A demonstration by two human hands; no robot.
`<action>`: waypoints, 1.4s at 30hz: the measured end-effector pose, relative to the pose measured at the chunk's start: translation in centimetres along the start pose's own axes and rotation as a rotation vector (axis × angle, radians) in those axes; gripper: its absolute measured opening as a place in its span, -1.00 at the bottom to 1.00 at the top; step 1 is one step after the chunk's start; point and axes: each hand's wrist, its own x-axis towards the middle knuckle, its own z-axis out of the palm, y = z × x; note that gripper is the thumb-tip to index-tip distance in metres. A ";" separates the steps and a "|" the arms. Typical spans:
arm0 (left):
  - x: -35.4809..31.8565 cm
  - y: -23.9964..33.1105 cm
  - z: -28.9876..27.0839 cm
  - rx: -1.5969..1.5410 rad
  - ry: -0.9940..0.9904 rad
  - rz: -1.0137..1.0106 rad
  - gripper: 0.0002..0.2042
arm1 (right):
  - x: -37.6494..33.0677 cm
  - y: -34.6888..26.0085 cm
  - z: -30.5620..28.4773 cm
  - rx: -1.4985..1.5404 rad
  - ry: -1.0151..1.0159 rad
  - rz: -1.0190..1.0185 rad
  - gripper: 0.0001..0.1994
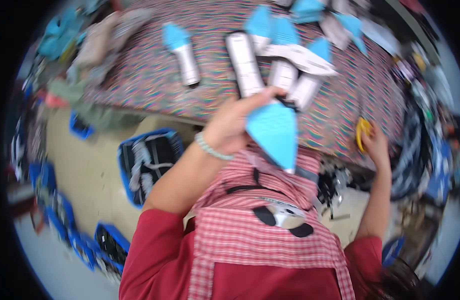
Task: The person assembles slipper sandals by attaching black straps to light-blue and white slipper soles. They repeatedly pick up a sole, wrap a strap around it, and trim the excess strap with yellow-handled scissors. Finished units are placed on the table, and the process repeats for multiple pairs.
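Streaked multicoloured fabric covers the worktable (145, 85), its near edge running past the person's waist; pale beige floor (87, 172) shows beyond that edge at left. On the floor stands a blue-rimmed rectangular bin (122, 167) containing black and grey material, with further blue bins (80, 247) lined up along the far left.

Left hand (232, 120): grasping a bright blue pointed fabric piece (274, 127), thumb laid across its upper end. This piece is held over the near table edge, in front of the person's body, its tapered end directed down toward the apron and finishing in a small white tip. A long white strip with dark edging (244, 62) reaches up the table from the same hand; whether it is joined to the blue piece cannot be determined.

Right hand (376, 142): fingers closed around a yellow-handled tool (362, 134) at the right side of the table — its working end is not distinguishable.

Similar blue-and-white pieces (285, 32) lie overlapped beyond the left hand. One separate blue-tipped white piece (182, 52) lies to their left, well apart from the group.

Worn by the person: a red-and-white checked apron (225, 235) over a red garment (155, 250), and a pale beaded bracelet (210, 149) on the left wrist.
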 end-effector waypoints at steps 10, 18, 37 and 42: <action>2.4 -0.7 -0.7 -0.131 0.017 -0.127 -0.71 | -12.9 -19.3 7.8 0.612 -0.417 -0.237 -0.24; 1.9 -0.8 -0.7 -0.166 0.045 -0.183 -0.69 | -9.4 -21.7 7.7 0.541 -0.274 -0.328 -0.20; 1.6 -2.3 2.7 0.307 -0.049 0.324 -0.49 | -6.9 -22.7 8.6 0.289 0.056 -0.516 -0.78; 1.7 1.7 1.3 -0.021 -0.414 0.459 -0.45 | -8.0 -23.0 11.6 0.669 -0.211 -0.381 -0.77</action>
